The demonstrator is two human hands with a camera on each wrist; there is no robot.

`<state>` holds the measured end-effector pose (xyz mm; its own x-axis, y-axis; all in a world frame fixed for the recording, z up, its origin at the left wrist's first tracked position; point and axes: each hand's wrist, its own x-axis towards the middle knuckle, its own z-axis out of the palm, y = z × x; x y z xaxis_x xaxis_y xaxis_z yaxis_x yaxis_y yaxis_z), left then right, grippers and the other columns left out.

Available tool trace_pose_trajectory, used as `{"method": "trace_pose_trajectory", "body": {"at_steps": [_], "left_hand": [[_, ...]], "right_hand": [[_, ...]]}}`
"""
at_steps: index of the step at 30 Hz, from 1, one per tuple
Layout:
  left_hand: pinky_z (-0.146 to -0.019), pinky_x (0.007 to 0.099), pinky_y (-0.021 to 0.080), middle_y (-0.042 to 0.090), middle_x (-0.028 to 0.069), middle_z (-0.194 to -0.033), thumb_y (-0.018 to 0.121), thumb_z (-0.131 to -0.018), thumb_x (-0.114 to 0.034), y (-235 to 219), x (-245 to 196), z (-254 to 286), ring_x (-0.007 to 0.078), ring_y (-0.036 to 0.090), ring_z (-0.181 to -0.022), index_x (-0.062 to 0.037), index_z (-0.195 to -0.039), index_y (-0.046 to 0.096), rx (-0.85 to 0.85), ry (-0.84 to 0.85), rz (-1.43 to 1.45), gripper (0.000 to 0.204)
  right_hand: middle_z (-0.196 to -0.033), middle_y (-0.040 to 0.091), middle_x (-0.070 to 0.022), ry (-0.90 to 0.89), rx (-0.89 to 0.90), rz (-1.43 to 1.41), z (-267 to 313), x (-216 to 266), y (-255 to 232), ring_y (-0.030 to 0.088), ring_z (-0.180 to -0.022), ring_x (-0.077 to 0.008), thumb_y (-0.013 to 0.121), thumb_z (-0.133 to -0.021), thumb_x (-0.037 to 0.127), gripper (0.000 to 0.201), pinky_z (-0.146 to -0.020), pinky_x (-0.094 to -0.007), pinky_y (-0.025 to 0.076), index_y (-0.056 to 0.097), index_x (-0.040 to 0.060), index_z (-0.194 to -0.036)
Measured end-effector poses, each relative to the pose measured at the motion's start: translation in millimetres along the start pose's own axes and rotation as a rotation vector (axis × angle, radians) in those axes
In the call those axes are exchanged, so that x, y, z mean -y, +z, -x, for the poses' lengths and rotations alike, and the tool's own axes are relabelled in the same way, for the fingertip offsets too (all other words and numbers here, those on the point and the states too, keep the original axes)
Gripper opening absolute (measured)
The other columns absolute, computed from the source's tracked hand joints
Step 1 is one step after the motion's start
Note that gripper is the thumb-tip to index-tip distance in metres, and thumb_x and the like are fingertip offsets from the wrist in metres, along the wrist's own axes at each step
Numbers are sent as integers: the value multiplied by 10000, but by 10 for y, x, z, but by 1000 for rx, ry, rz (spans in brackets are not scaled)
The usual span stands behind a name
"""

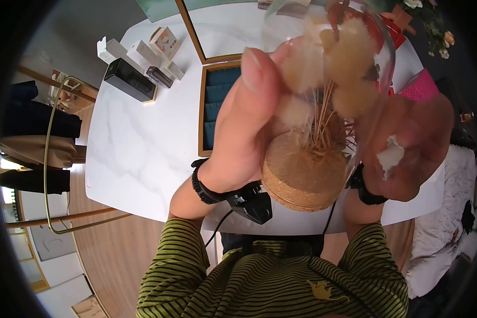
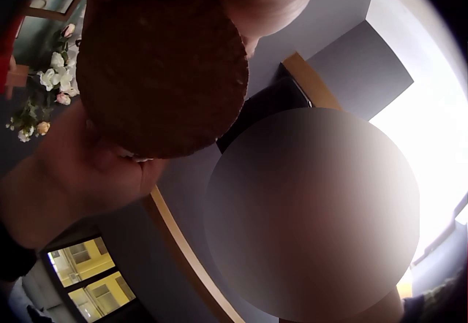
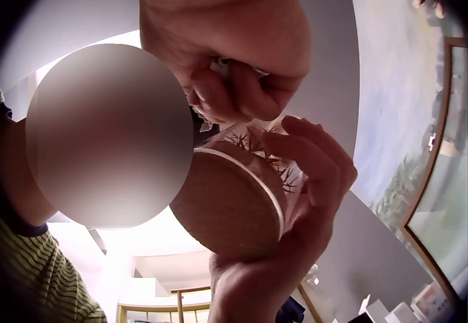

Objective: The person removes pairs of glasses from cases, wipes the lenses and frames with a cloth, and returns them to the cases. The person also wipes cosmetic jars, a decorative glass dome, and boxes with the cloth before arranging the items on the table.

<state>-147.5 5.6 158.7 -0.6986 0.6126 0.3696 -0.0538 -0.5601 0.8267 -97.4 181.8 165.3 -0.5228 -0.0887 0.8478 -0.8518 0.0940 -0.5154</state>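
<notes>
A clear glass dome [image 1: 373, 106] with pale fluffy dried flowers [image 1: 350, 63] and a round cork base [image 1: 305, 172] is held up close to the head camera, tilted. My left hand [image 1: 244, 124] grips it around the side, thumb on the glass. In the left wrist view the cork underside [image 2: 161, 74] looks dark. My right hand [image 1: 416, 140] is beside the dome with fingers curled round a crumpled white tissue [image 1: 391, 155]. The right wrist view shows the right hand [image 3: 227, 38] close above the cork base [image 3: 227, 206]; whether it touches the glass I cannot tell.
On the white table [image 1: 132, 132], small boxes [image 1: 164, 42] and a black box [image 1: 128, 79] stand at the back left. An open wooden case [image 1: 201, 114] with a blue-green inside lies behind my left hand. A pink item [image 1: 421, 86] and flowers [image 1: 434, 32] are at the right.
</notes>
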Motion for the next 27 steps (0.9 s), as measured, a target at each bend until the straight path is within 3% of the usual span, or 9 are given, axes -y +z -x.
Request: {"method": "trace_pose_trajectory", "body": {"at_steps": [4, 8, 11, 14, 16, 19, 20, 23, 27], "left_hand": [[-990, 320, 380, 477, 113, -1325, 369, -935, -585, -55, 33, -43, 192, 490, -1169, 4, -1392, 329, 193, 36, 361, 746], [-1014, 329, 360, 474, 110, -1331, 309, -966, -556, -145, 102, -122, 201, 472, -1188, -21, -1391, 348, 388, 82, 718, 684], [-1019, 333, 356, 468, 109, -1335, 304, -943, -594, -39, 65, -17, 202, 465, -1197, -15, -1393, 337, 322, 46, 586, 734], [-1026, 340, 352, 458, 108, -1341, 297, -907, -651, 28, 52, 11, 202, 455, -1211, -7, -1396, 320, 221, -13, 394, 809], [-1031, 345, 348, 452, 108, -1345, 293, -884, -689, 56, 61, 9, 202, 448, -1220, -1, -1398, 309, 152, -50, 269, 859], [-1038, 352, 344, 442, 107, -1351, 285, -848, -746, 77, 68, -1, 202, 438, -1234, 8, -1401, 293, 42, -108, 78, 934], [-1024, 334, 345, 458, 100, -1333, 392, -831, -740, 10, 139, -30, 184, 441, -1215, 11, -1395, 303, 95, -105, 101, 943], [-1005, 319, 351, 479, 94, -1309, 533, -820, -665, -80, 272, -72, 168, 448, -1194, 13, -1390, 314, 168, -59, 93, 912], [-987, 308, 362, 501, 79, -1275, 632, -805, -555, -19, 276, -70, 155, 464, -1164, 14, -1370, 339, 136, -48, 207, 853]], "right_hand": [[-686, 524, -72, 82, -56, 5, -18, 57, 121, 457, -548, -122, 547, -902, 163, 177, -586, -260, 388, 451, 22, -950], [-676, 513, -70, 124, -45, -18, -14, 80, 99, 462, -570, -119, 565, -900, 177, 196, -584, -266, 401, 450, 25, -944], [-660, 503, -66, 103, -41, 70, 3, 26, 77, 463, -574, -112, 564, -891, 173, 202, -596, -276, 415, 436, 27, -944], [-643, 490, -58, -13, -184, 8, 17, -42, 93, 441, -516, -103, 563, -878, 170, 218, -558, -264, 408, 421, 25, -957], [-629, 476, -51, 136, -238, -51, 30, 49, 86, 408, -472, -80, 563, -864, 171, 235, -497, -217, 360, 411, 24, -967], [-610, 469, -40, 108, -236, -64, -7, 64, 97, 372, -439, -53, 557, -870, 171, 231, -448, -181, 298, 418, 21, -976], [-610, 469, -40, 108, -237, -64, -14, 67, 93, 372, -439, -53, 557, -870, 171, 231, -448, -181, 298, 418, 21, -976], [-589, 467, -31, 88, -198, -67, -23, 64, 79, 360, -422, -33, 544, -880, 166, 218, -429, -172, 265, 423, 17, -984], [-579, 468, -29, 23, -149, -61, -34, 19, 24, 357, -392, -35, 525, -892, 145, 186, -400, -172, 266, 432, 18, -992]]}}
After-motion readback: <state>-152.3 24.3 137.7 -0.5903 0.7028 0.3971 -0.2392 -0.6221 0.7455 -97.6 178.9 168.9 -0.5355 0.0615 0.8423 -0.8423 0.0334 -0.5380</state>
